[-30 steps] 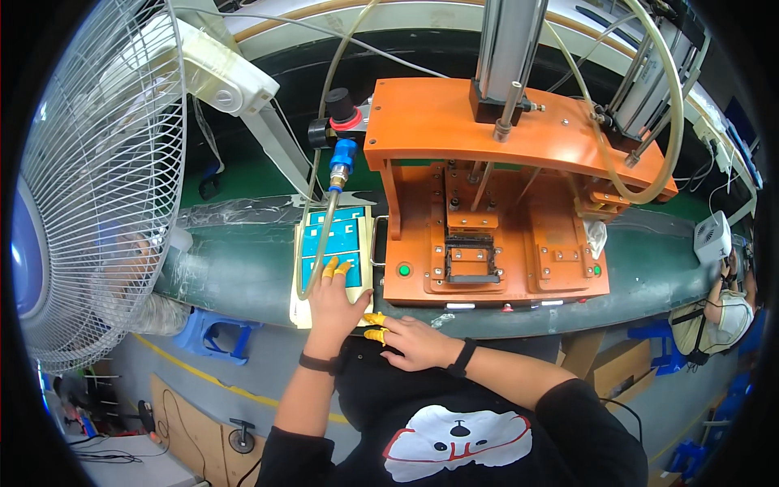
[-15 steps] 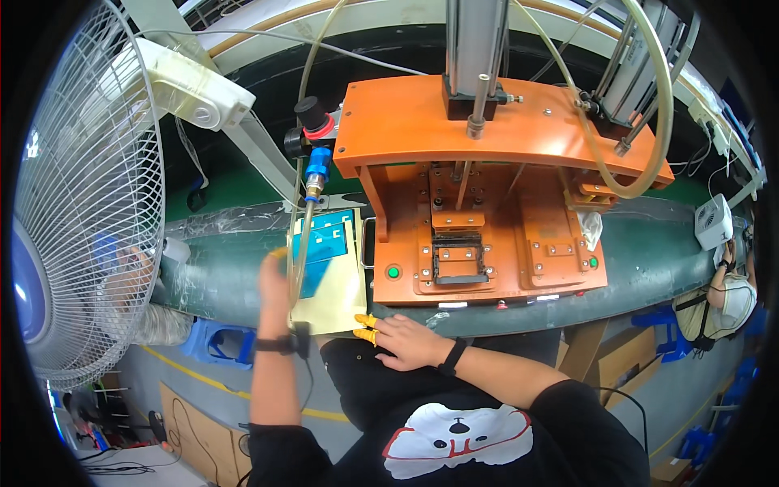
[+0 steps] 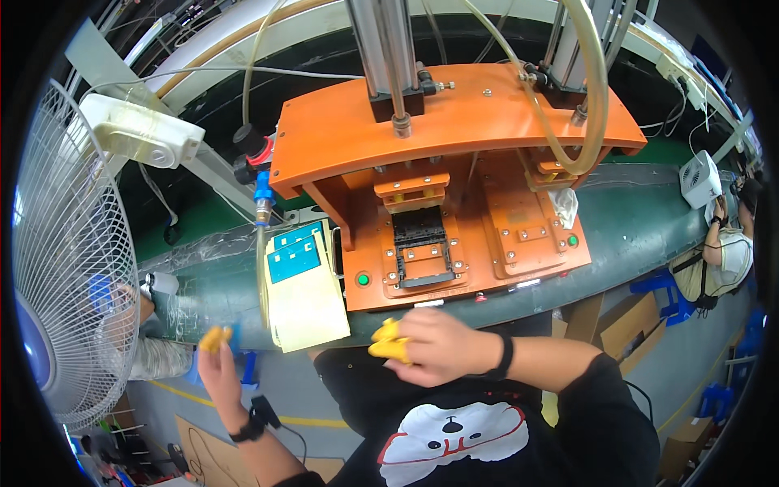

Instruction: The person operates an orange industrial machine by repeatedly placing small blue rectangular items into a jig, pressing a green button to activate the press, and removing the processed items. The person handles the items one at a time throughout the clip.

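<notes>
My left hand (image 3: 219,365) is raised off the left front of the green bench, yellow finger cots on its fingertips. Its fingers are pinched on a small blue sheet (image 3: 235,338), blurred and seen mostly edge-on. My right hand (image 3: 434,349), also in yellow finger cots, hovers before the bench's front edge. Its thumb and fingers are closed together; whatever is between them is hidden. Between and beyond my hands lies a stack of pale yellow paper (image 3: 312,312) bearing blue sheets (image 3: 295,258) with small pale cut-outs. A black frame (image 3: 423,282) sits in the left fixture of the orange press (image 3: 462,97).
A white-caged fan (image 3: 77,252) stands at the left. Green buttons (image 3: 363,280) sit on the press base. Air hoses loop over the press. A small white fan (image 3: 699,180) and another person (image 3: 718,243) are at the right. Cardboard boxes (image 3: 629,321) stand on the floor.
My left hand has left the paper stack, moving left and nearer with a blue sheet. My right hand has lifted from the bench edge and closed its fingers. The view has shifted.
</notes>
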`<state>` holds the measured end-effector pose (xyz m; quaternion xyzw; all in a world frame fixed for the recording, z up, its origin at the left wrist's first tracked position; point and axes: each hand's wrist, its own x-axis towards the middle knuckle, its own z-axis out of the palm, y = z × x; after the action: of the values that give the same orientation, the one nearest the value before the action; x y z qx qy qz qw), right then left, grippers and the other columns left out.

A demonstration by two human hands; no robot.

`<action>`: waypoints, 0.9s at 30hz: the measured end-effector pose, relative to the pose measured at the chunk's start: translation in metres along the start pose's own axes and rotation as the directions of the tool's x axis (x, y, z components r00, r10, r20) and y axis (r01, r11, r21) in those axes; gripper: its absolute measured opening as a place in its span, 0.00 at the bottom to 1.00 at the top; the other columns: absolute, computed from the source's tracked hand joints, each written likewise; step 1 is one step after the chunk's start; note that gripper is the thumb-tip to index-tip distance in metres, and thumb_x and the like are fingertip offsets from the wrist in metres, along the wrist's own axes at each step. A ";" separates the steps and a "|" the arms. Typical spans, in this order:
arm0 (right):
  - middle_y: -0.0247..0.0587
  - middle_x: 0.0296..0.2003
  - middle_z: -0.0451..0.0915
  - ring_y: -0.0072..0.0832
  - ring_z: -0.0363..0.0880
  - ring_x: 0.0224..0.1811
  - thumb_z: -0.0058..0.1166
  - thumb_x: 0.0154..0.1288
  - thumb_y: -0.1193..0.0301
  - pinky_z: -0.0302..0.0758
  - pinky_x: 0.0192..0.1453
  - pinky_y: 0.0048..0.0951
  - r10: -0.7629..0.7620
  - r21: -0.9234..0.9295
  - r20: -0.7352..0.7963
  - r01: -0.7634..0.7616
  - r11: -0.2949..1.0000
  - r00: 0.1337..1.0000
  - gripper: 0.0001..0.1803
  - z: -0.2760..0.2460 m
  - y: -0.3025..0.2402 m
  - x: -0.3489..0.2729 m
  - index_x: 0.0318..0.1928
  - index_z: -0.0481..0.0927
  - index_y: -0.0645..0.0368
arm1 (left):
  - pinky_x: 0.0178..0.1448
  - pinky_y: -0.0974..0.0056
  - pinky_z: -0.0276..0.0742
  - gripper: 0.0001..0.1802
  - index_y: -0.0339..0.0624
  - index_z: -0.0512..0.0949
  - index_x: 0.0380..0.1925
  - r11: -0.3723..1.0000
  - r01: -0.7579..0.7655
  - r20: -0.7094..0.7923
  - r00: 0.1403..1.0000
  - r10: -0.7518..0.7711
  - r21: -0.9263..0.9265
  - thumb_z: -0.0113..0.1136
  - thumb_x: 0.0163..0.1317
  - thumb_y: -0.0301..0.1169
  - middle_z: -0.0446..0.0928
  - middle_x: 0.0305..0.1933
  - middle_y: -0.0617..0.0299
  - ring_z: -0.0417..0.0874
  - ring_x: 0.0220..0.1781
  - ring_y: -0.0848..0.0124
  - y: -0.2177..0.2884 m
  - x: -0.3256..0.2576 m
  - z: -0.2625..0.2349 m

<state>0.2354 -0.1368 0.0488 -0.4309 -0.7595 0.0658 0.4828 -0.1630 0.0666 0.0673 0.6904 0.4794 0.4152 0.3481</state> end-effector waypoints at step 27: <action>0.34 0.49 0.88 0.24 0.86 0.45 0.56 0.85 0.62 0.83 0.49 0.30 0.619 0.614 -0.785 0.112 0.781 -0.020 0.14 -0.232 -0.033 -0.206 0.59 0.82 0.58 | 0.69 0.49 0.81 0.19 0.34 0.81 0.57 0.730 -0.614 0.660 0.686 0.306 0.299 0.65 0.70 0.31 0.82 0.60 0.36 0.79 0.66 0.36 0.149 0.110 0.323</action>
<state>0.4325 -0.3790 0.0480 -0.3442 -0.0582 0.0435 0.9361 0.2068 0.1002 0.0915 0.9471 0.2454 0.1271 0.1630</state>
